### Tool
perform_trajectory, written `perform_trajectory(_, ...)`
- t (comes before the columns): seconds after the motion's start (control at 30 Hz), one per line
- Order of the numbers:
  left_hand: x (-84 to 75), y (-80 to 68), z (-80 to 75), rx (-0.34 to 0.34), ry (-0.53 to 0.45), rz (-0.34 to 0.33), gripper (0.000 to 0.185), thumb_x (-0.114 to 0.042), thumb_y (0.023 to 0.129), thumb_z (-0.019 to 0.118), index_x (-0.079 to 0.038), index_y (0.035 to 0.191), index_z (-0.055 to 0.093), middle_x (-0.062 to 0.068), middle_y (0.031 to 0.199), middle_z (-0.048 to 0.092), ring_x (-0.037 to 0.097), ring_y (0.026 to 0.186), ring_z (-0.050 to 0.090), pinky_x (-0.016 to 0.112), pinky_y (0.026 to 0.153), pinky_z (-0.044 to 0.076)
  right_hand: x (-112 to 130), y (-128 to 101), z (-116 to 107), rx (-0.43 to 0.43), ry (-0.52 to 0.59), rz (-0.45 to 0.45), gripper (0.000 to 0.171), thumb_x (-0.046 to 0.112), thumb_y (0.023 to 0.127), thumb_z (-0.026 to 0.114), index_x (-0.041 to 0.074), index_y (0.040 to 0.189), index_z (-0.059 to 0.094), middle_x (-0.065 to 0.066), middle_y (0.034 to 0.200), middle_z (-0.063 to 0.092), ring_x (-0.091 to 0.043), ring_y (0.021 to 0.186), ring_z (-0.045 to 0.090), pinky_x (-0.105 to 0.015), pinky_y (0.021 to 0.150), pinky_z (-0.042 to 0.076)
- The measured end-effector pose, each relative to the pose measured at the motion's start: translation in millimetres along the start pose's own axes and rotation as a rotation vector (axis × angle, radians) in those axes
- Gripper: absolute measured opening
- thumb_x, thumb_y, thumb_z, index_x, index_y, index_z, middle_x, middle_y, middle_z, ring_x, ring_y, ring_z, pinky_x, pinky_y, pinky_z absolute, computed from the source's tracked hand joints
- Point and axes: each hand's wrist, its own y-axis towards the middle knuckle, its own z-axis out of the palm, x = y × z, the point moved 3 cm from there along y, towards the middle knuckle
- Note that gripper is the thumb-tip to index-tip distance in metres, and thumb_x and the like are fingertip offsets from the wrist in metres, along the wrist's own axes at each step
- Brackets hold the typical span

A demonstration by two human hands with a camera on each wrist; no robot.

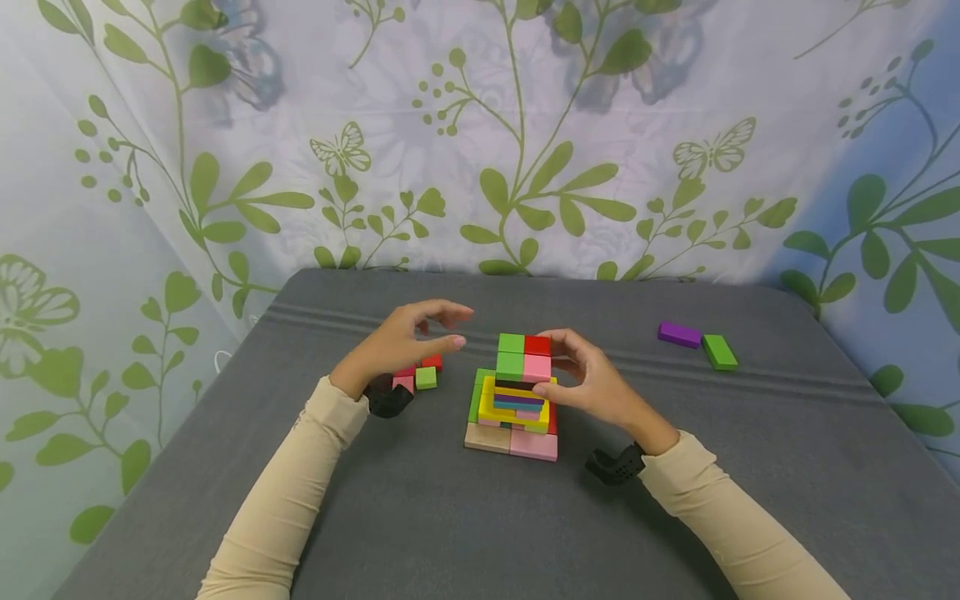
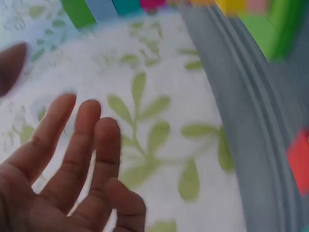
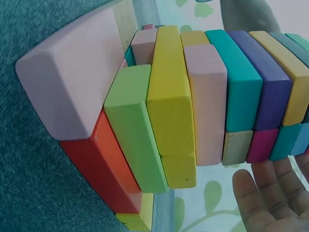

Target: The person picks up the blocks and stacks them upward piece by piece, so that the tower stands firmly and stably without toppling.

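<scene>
While the block tower (image 1: 516,392) stands mid-table on the grey cloth (image 1: 420,517), right hand (image 1: 596,383) rests fingers at its upper right side; whether it pinches a block, cannot tell. Left hand (image 1: 405,337) hovers loose, holding nothing. Blocks look light, rigid, smooth; tower likely topples easily, so hold opposite flat faces.

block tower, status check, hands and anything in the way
Left hand open, off the stack. Right hand open beside the stacked coloured wooden block tower, grip unclear. Loose small green cube lies left of it.
</scene>
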Motion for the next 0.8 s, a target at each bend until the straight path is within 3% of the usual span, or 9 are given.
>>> perform_trajectory(0.13, 23.6, -6.8, -9.8, 0.009, 0.104, -0.135, 0.036, -0.014, 0.105, 0.071, -0.001, 0.139, 0.069, 0.016, 0.137, 0.070, 0.034, 0.121, 0.063, 0.050, 0.100, 0.049, 0, 1, -1, 0.017, -0.009, 0.005, 0.062, 0.007, 0.091, 0.085, -0.010, 0.141, 0.053, -0.023, 0.133, 0.062, -0.018, 0.121, 0.061, -0.022, 0.108, 0.049)
perform_trajectory(0.27, 47.3, -9.6, -7.6, 0.054, 0.278, -0.299, 0.038, -0.019, 0.106, 0.070, 0.002, 0.139, 0.069, 0.020, 0.135, 0.071, 0.037, 0.123, 0.066, 0.057, 0.106, 0.052, -1, 1, -1, 0.033, -0.022, 0.019, 0.062, 0.006, 0.090, 0.085, -0.009, 0.141, 0.053, -0.022, 0.134, 0.063, -0.020, 0.122, 0.061, -0.022, 0.108, 0.049)
perform_trajectory(0.47, 57.5, -5.3, 4.5, 0.049, 0.621, -0.492, 0.054, -0.046, 0.093, 0.084, -0.007, 0.129, 0.078, 0.010, 0.112, 0.079, 0.032, 0.101, 0.074, 0.052, 0.087, 0.060, -1, 0, -1, 0.040, -0.026, 0.029, 0.062, 0.007, 0.090, 0.085, -0.009, 0.141, 0.053, -0.021, 0.134, 0.063, -0.020, 0.122, 0.061, -0.023, 0.109, 0.048)
perform_trajectory(0.6, 57.5, 1.0, 12.9, 0.029, 0.728, -0.518, 0.053, -0.048, 0.089, 0.085, -0.010, 0.125, 0.080, 0.010, 0.110, 0.080, 0.034, 0.092, 0.073, 0.051, 0.078, 0.060, -2, 0, -1, 0.043, -0.027, 0.033, 0.062, 0.008, 0.090, 0.085, -0.008, 0.141, 0.053, -0.021, 0.134, 0.063, -0.020, 0.123, 0.061, -0.023, 0.109, 0.048)
perform_trajectory(0.8, 57.5, 6.5, 21.6, 0.005, 0.752, -0.470, 0.037, -0.036, 0.091, 0.083, -0.010, 0.116, 0.081, 0.012, 0.113, 0.078, 0.039, 0.105, 0.070, 0.059, 0.092, 0.051, -2, 1, 0, 0.046, -0.025, 0.041, 0.061, 0.007, 0.090, 0.085, -0.008, 0.141, 0.054, -0.020, 0.134, 0.063, -0.021, 0.123, 0.061, -0.023, 0.109, 0.048)
